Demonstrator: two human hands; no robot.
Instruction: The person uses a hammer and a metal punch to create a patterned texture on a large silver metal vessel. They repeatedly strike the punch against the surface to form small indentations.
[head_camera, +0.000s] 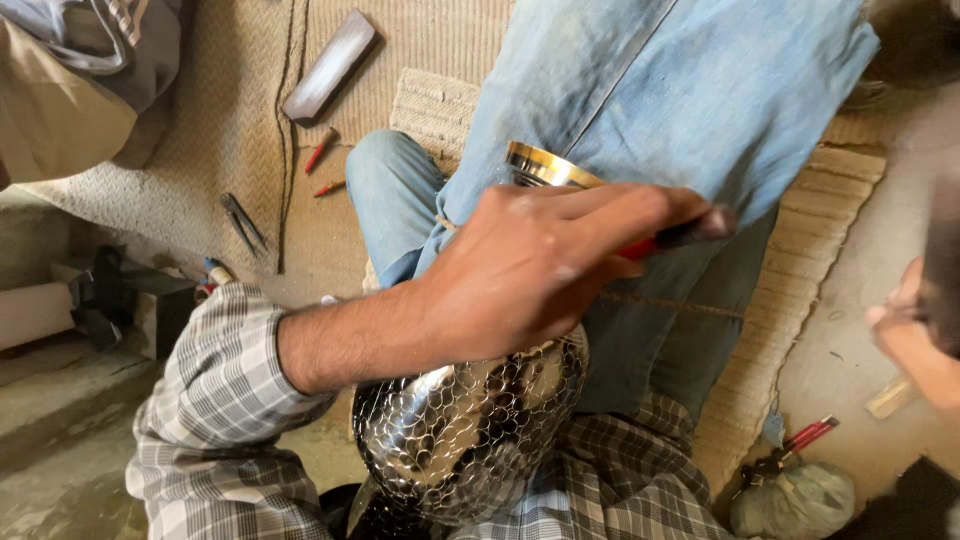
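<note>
L hand (530, 270) is clamped round a red-handled tool (665, 240), pressed on an engraved silver vase (470, 430) w/ gold rim lying across the denim lap. R hand (905, 320) at far right edge is blurred; can't tell its grip. Pliers (243, 222) & flat grey block (330, 65) lie on woven mat (230, 130), upper left.

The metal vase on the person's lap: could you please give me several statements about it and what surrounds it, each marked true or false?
1. The left hand grips a red-handled tool over the metal vase. True.
2. The vase's body is plain and smooth. False: a net-like pattern covers it.
3. The vase rests against blue jeans. True.
4. A pair of pliers lies on the woven mat. True.
5. The person's sleeve is plain white. False: it is a grey check.
</note>
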